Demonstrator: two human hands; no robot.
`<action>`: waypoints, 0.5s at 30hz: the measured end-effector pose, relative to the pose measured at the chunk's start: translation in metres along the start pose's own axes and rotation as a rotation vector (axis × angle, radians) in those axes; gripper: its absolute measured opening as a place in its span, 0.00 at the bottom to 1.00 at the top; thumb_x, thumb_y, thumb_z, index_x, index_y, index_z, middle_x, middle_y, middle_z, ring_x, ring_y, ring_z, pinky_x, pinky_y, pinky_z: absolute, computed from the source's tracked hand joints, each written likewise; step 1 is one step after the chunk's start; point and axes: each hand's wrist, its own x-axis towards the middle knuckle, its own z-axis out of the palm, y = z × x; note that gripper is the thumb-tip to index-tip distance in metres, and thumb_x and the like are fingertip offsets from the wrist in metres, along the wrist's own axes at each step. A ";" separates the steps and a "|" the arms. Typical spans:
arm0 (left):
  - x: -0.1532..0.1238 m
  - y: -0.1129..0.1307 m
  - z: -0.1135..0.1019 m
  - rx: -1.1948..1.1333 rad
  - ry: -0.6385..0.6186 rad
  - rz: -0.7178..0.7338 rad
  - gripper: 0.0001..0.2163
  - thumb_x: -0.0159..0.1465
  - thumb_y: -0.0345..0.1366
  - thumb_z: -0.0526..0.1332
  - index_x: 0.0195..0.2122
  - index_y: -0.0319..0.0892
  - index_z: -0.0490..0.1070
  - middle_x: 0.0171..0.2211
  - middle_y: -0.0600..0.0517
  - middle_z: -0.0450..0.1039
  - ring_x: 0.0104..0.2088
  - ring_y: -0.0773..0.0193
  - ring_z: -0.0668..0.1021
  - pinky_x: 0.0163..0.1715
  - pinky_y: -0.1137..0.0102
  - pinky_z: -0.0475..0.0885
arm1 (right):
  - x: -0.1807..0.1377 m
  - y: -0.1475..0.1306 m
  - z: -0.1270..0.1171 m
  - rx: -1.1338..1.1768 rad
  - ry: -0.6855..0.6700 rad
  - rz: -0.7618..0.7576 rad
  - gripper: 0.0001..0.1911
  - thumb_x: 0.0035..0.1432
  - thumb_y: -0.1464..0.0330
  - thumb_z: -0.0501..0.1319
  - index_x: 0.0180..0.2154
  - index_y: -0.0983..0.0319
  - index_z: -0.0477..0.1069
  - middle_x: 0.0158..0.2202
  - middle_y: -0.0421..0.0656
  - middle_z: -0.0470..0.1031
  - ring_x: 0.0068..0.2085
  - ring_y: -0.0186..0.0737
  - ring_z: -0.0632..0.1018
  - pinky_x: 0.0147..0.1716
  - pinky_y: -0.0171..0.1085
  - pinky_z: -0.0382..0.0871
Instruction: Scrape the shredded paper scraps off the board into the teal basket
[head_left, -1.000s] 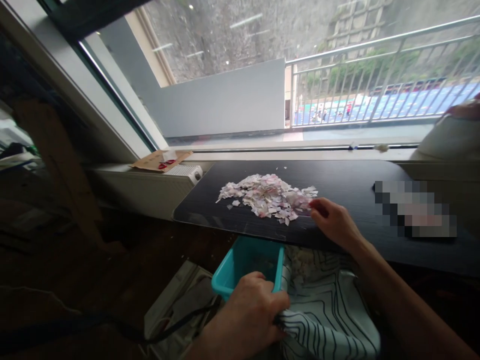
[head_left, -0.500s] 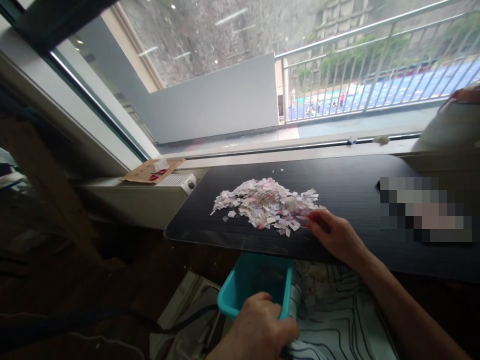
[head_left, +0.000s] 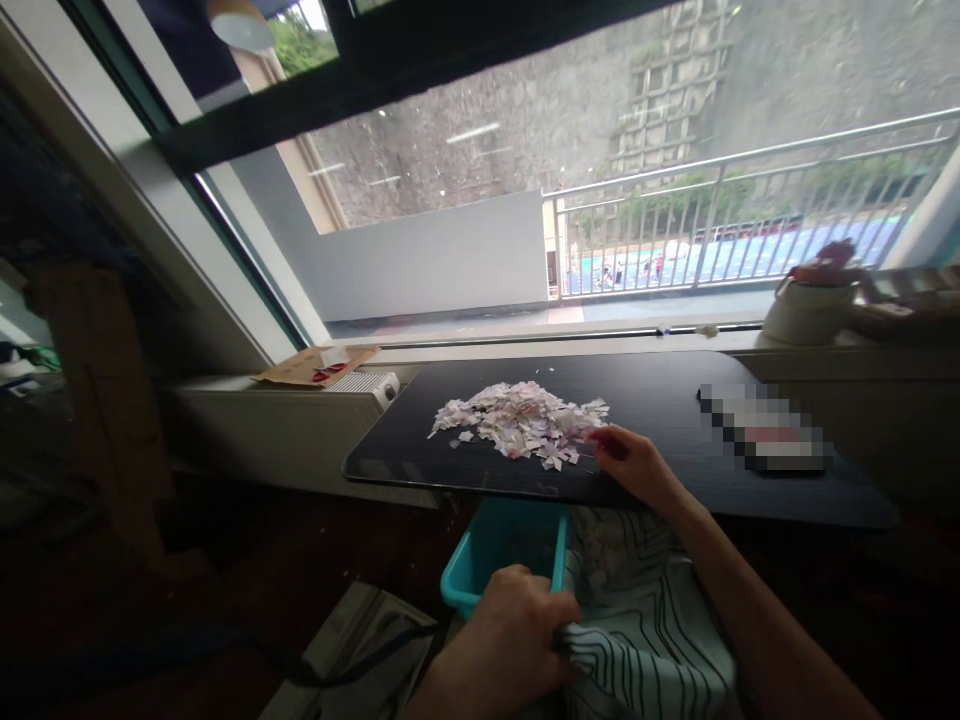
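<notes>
A heap of small pink and white paper scraps [head_left: 517, 421] lies on a black tabletop [head_left: 660, 400]. My right hand [head_left: 634, 465] rests on the table at the heap's right edge, fingers curled against the scraps. Below the table's near edge sits a teal plastic bin [head_left: 501, 550]. My left hand [head_left: 506, 640] is closed over the bin's near rim and the white cloth with dark stripes [head_left: 649, 630] that lies beside it. Some scraps lie on that cloth.
A blurred-out object [head_left: 761, 440] lies on the table's right side. A white pot [head_left: 806, 310] stands on the sill at the right. A cardboard piece [head_left: 315, 365] rests on a radiator [head_left: 367, 385] at the left. A large window is beyond.
The view has pulled back and tilted up, showing more window and the pot. My right hand has stayed at the heap's right edge; my left hand still grips the bin rim.
</notes>
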 end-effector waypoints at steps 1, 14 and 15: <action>-0.001 -0.001 0.000 0.001 0.009 0.000 0.07 0.55 0.41 0.65 0.32 0.44 0.73 0.26 0.55 0.72 0.28 0.62 0.74 0.34 0.70 0.65 | 0.001 0.002 0.000 0.064 0.026 0.013 0.13 0.51 0.65 0.60 0.38 0.63 0.73 0.31 0.44 0.78 0.31 0.38 0.77 0.34 0.38 0.72; -0.003 -0.009 0.003 0.005 0.058 -0.027 0.03 0.55 0.35 0.62 0.31 0.44 0.72 0.27 0.54 0.72 0.30 0.62 0.74 0.30 0.72 0.63 | 0.009 -0.006 -0.007 0.335 0.291 0.216 0.21 0.42 0.51 0.65 0.29 0.62 0.70 0.22 0.41 0.75 0.24 0.37 0.75 0.27 0.38 0.73; -0.002 -0.009 0.005 -0.001 0.057 -0.029 0.03 0.55 0.35 0.62 0.30 0.43 0.72 0.26 0.54 0.72 0.29 0.62 0.73 0.30 0.72 0.63 | 0.009 -0.006 -0.006 0.333 0.300 0.214 0.21 0.42 0.51 0.65 0.29 0.62 0.70 0.22 0.42 0.75 0.24 0.37 0.76 0.27 0.38 0.73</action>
